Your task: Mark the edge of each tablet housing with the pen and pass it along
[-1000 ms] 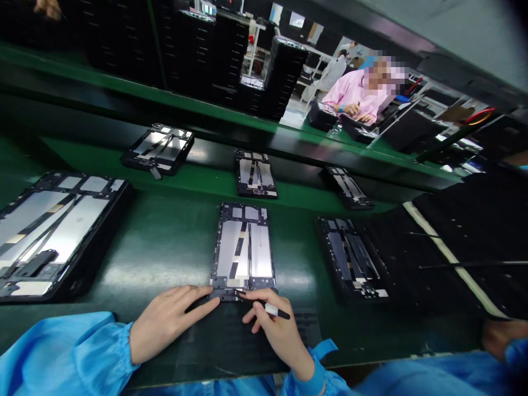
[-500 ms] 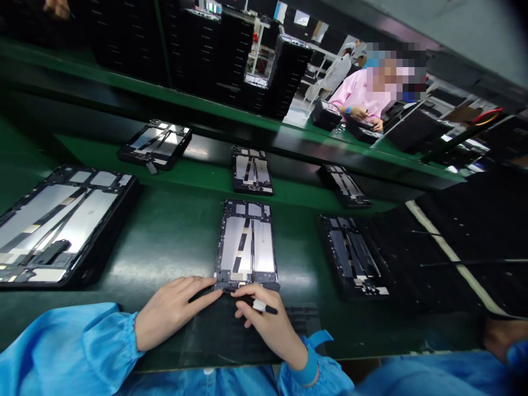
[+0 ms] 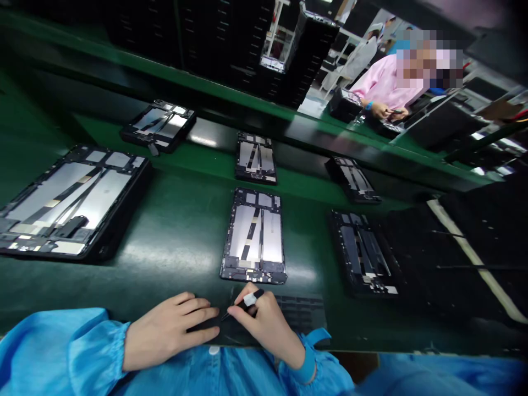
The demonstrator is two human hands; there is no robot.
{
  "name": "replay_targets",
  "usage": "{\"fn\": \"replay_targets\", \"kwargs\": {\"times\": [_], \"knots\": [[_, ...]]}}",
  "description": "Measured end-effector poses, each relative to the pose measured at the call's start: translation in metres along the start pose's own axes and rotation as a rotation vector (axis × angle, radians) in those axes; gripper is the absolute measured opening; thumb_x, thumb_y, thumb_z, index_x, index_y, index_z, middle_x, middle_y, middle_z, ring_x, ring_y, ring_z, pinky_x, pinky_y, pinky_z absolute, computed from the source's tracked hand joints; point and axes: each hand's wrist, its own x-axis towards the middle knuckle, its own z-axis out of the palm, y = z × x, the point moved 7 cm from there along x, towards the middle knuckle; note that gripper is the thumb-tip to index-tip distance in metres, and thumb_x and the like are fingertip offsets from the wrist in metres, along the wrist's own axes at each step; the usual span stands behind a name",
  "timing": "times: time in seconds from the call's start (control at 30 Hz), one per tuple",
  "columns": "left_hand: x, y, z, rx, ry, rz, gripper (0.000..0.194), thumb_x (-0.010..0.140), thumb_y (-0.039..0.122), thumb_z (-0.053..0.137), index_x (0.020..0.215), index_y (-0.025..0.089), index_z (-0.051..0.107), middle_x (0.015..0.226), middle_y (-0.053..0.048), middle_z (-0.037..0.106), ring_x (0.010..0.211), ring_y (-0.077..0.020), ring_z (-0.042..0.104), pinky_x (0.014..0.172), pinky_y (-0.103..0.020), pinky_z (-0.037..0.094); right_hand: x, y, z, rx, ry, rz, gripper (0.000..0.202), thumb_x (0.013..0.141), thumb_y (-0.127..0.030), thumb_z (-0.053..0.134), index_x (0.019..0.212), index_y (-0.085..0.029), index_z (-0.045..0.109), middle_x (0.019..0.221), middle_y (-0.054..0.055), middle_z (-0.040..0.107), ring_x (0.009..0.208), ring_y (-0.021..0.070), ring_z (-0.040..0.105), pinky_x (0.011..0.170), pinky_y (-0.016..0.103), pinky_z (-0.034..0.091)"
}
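An opened tablet (image 3: 268, 234) lies on the green table (image 3: 177, 214) in front of me, its silver inside and dark ribbon strips facing up. Below its lower edge my right hand (image 3: 264, 322) pinches a thin dark tool (image 3: 249, 298) with a white band, tip pointing down and left. Beside that tip rests my left hand (image 3: 175, 327), palm down with its fingers apart, on a dark sheet (image 3: 303, 313) near the table edge. Neither hand touches the tablet. Whatever lies under the tool tip is too small to tell.
More opened tablets sit in stacks at the left (image 3: 74, 198), right (image 3: 363, 253) and along the back (image 3: 256, 157). Black material with a pale strip (image 3: 474, 258) covers the right side. Across the table, a person in pink (image 3: 383, 77) works with both hands.
Both hands have come away from the tablet's lower edge to the sheet nearer me, the tool still in my right hand. The camera view has shifted slightly.
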Motion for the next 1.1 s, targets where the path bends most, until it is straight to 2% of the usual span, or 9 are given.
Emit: {"fn": "replay_targets", "kwargs": {"times": [0.23,0.3,0.37,0.47,0.57,0.63,0.8,0.93,1.1], "knots": [[0.001,-0.001,0.002,-0.009,-0.017,0.004,0.033,0.111,0.018,0.041,0.124,0.026,0.07,0.127,-0.004,0.071,0.111,-0.0217,0.06,0.091,-0.035,0.042,-0.001,-0.003,0.007,-0.066,-0.021,-0.038,0.015,0.089,-0.034,0.074,0.083,-0.021,0.069,0.071,0.0,0.068,0.063,0.017,0.063,0.065,0.029,0.047],[-0.002,0.0,0.005,-0.013,-0.012,0.006,0.033,0.111,0.019,0.041,0.123,0.026,0.071,0.127,-0.004,0.071,0.111,-0.0219,0.06,0.09,-0.035,0.042,-0.002,0.004,0.008,0.028,0.001,-0.019,0.021,0.09,-0.039,0.072,0.081,-0.021,0.067,0.069,0.0,0.068,0.062,0.0173,0.064,0.064,0.029,0.049],[-0.006,0.0,0.008,-0.013,-0.003,0.003,0.033,0.111,0.02,0.042,0.124,0.028,0.071,0.13,-0.004,0.07,0.113,-0.0226,0.059,0.091,-0.035,0.042,-0.002,0.012,0.005,0.227,0.017,0.025,0.032,0.089,-0.05,0.072,0.079,-0.022,0.062,0.068,0.0,0.068,0.061,0.0176,0.066,0.06,0.028,0.053],[-0.009,0.0,0.009,-0.025,0.022,-0.014,0.029,0.109,0.02,0.049,0.124,0.031,0.071,0.132,-0.005,0.069,0.114,-0.0243,0.06,0.091,-0.037,0.044,0.005,0.011,-0.017,0.463,0.074,0.044,0.047,0.084,-0.065,0.074,0.078,-0.022,0.055,0.071,0.0,0.071,0.059,0.0168,0.07,0.057,0.027,0.058],[0.002,-0.009,0.001,-0.092,0.038,-0.054,0.03,0.106,0.013,0.051,0.123,0.027,0.07,0.125,-0.007,0.071,0.104,-0.0221,0.064,0.084,-0.033,0.048,0.024,-0.005,-0.046,0.459,0.107,0.022,0.052,0.08,-0.068,0.078,0.078,-0.022,0.054,0.071,0.0,0.073,0.057,0.0163,0.073,0.055,0.025,0.059],[0.015,-0.018,-0.007,-0.1,0.052,-0.075,0.031,0.108,0.01,0.044,0.123,0.021,0.069,0.116,-0.008,0.072,0.095,-0.0197,0.065,0.079,-0.031,0.048,0.041,-0.014,-0.055,0.44,0.052,0.056,0.055,0.076,-0.07,0.08,0.079,-0.022,0.053,0.066,0.0,0.072,0.057,0.0187,0.076,0.051,0.025,0.058],[0.036,-0.041,-0.018,0.038,0.144,-0.097,0.027,0.112,0.016,0.041,0.116,0.016,0.068,0.111,-0.008,0.072,0.094,-0.0199,0.063,0.078,-0.031,0.046,0.073,-0.019,-0.049,0.405,-0.06,0.119,0.057,0.071,-0.069,0.082,0.082,-0.022,0.052,0.055,-0.004,0.067,0.057,0.0212,0.077,0.044,0.021,0.054],[0.033,-0.047,-0.013,0.104,0.14,-0.103,0.031,0.113,0.013,0.038,0.12,0.016,0.067,0.117,-0.007,0.073,0.105,-0.0207,0.062,0.087,-0.032,0.046,0.079,-0.017,-0.039,0.389,-0.113,0.133,0.052,0.073,-0.066,0.081,0.081,-0.023,0.052,0.055,-0.005,0.065,0.056,0.0201,0.076,0.045,0.022,0.055],[0.03,-0.047,-0.012,0.122,0.155,-0.086,0.033,0.113,0.011,0.036,0.123,0.014,0.066,0.117,-0.006,0.074,0.106,-0.0199,0.062,0.087,-0.032,0.045,0.079,-0.016,-0.036,0.357,-0.136,0.151,0.055,0.073,-0.07,0.079,0.081,-0.023,0.051,0.056,-0.005,0.066,0.058,0.02,0.076,0.049,0.023,0.058]]}}
